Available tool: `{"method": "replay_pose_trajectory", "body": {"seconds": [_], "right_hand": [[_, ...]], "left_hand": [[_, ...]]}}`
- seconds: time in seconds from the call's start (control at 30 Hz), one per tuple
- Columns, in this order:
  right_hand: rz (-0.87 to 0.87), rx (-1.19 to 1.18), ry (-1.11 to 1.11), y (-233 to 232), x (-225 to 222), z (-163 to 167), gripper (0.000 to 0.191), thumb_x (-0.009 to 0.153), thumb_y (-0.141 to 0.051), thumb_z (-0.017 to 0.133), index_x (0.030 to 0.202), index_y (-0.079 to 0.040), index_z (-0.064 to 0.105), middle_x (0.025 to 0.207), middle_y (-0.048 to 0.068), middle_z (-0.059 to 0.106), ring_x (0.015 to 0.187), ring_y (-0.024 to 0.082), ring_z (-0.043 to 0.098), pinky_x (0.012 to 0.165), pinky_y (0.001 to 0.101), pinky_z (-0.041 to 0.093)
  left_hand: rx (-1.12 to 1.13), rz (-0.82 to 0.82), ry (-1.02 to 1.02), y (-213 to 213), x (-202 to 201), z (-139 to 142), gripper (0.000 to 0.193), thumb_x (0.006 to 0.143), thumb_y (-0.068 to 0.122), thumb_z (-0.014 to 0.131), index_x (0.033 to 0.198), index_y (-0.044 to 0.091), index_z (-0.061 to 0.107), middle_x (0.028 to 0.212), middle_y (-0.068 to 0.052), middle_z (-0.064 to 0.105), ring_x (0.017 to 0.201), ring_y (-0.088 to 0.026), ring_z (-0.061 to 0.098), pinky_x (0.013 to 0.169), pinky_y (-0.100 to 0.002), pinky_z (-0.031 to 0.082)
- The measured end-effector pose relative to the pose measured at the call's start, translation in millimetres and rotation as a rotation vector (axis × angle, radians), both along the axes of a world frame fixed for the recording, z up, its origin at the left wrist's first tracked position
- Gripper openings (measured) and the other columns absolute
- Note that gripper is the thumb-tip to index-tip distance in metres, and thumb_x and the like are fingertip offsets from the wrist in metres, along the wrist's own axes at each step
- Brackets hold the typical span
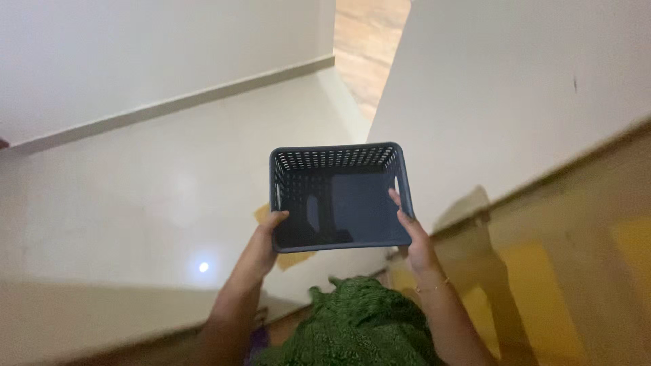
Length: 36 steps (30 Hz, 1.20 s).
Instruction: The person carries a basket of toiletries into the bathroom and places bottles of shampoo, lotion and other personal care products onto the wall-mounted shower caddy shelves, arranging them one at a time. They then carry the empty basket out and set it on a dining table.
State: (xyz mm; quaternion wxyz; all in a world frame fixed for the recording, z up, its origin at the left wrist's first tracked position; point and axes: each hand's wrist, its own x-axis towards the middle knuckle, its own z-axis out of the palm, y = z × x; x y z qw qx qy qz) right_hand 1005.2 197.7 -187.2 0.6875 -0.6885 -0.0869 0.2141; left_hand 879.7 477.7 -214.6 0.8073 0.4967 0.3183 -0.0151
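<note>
Left wall: I see a pale wall (102, 61) with a skirting strip running down toward the shiny floor (135, 203).
Left hand: my left hand (264, 234) grips the near left corner of the basket, thumb hooked over the rim, the other fingers hidden beneath.
Basket: the dark blue plastic basket (339, 200) is held up in the air between both hands, well above the floor and about level, its open top facing me.
Basket looks: rectangular, with rows of small holes along the upper walls, a slot handle on each short side and a glossy solid bottom. Nothing lies in it.
Progress: I judge it lifted and carried; it has not been set down anywhere in view.
Right hand: my right hand (410, 237) clasps the near right side, fingers pressed along the inner wall, thumb side hidden.
Right side: a white partition (515, 88) and a yellowish floor (576, 285).
Below: a green knitted garment (359, 318).
</note>
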Motion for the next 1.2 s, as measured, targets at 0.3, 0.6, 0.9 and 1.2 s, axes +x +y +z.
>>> {"method": "replay_pose_trajectory", "body": {"seconds": [0.3,0.6,0.9,1.2], "right_hand": [[0.085,0.301,0.046,94.8,176.1,0.6,0.060,0.101,-0.039,0.047,0.150,-0.005,0.046,0.163,0.022,0.039,0.146,0.031,0.043,0.117,0.0455,0.040],[0.156,0.302,0.079,106.3,294.3,38.4,0.059,0.104,-0.035,0.038,0.156,-0.006,0.037,0.164,0.018,0.035,0.146,0.030,0.043,0.118,0.0430,0.040],[-0.081,0.236,0.028,24.1,279.9,49.5,0.105,0.090,-0.068,0.052,0.165,-0.011,0.004,0.164,0.028,0.029,0.151,0.039,0.033,0.121,0.0538,0.034],[-0.946,0.199,0.028,25.6,20.0,18.3,0.098,0.082,-0.048,0.072,0.155,-0.001,0.027,0.155,0.022,0.035,0.141,0.036,0.035,0.112,0.0469,0.032]], "left_hand": [[0.329,-0.101,-0.054,109.6,180.2,39.5,0.097,0.078,0.043,0.061,0.159,0.014,0.018,0.154,-0.026,0.037,0.141,-0.048,0.038,0.111,-0.063,0.034],[0.157,-0.112,-0.079,131.6,277.3,31.8,0.085,0.094,0.045,0.055,0.146,-0.022,0.047,0.139,-0.040,0.058,0.127,-0.051,0.054,0.110,-0.054,0.040],[0.342,-0.726,0.019,145.3,379.8,89.9,0.085,0.082,0.036,0.060,0.150,-0.010,0.038,0.140,-0.032,0.059,0.127,-0.043,0.058,0.108,-0.048,0.043],[0.389,-1.392,-0.037,65.1,430.9,136.4,0.111,0.073,0.031,0.063,0.163,0.013,0.001,0.163,-0.026,0.026,0.147,-0.037,0.034,0.114,-0.044,0.028]]}}
